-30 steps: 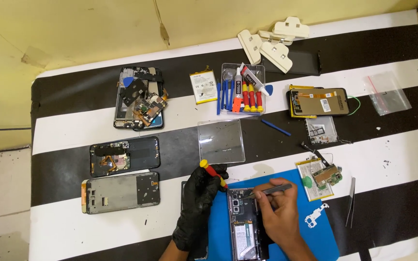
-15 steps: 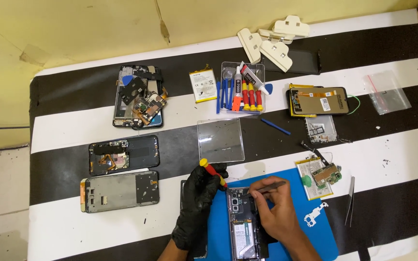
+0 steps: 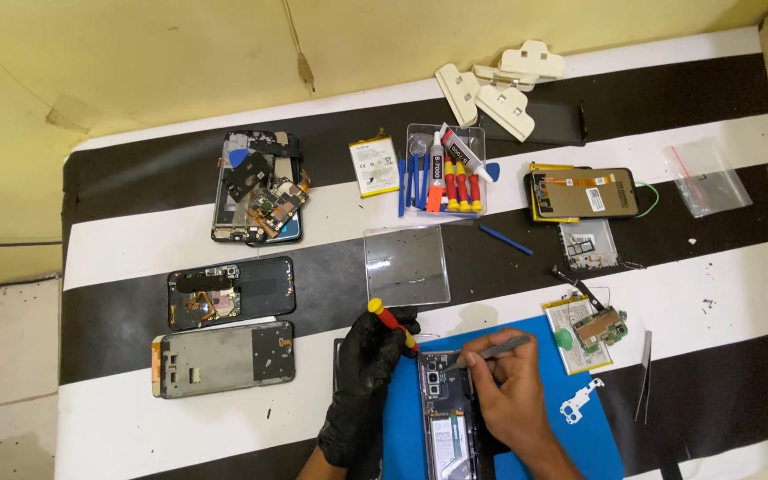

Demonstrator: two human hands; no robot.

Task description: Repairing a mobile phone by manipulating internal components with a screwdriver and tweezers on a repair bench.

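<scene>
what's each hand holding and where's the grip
The gloved left hand holds a red and yellow screwdriver by its lower shaft. The bare right hand pinches grey tweezers near mid-length, tip on the opened phone.

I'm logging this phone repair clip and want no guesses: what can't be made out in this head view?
- The opened phone: its lower end is cut off by the bottom edge.
- The spot where the grey tool meets it: too small to tell.
- The right hand covers the phone's right side.
- The left hand, gloved, hides most of the red screwdriver.
- The small parts on the circuit board: too small.
</scene>
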